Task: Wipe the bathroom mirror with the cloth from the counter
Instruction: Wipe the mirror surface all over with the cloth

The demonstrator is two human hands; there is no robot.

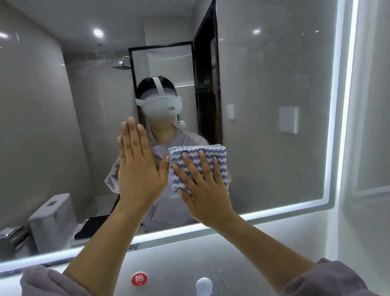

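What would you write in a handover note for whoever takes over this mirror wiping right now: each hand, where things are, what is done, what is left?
Left hand: flat, fingers straight, against the mirror, holding nothing.
Right hand: fingers spread, pressing the cloth on the mirror beside the left one.
Done: the cloth is up on the mirror, low and near the middle.
Left: wipe the mirror; how much is already wiped cannot be told.

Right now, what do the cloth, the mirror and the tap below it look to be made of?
The cloth under the right hand looks like soft fabric, perhaps microfibre: matte, with ridged blue-and-white wavy rows. The mirror is glossy glass, reflecting the room, with a lit frosted border. The tap seems to be chromed metal, judging by its bright sheen.
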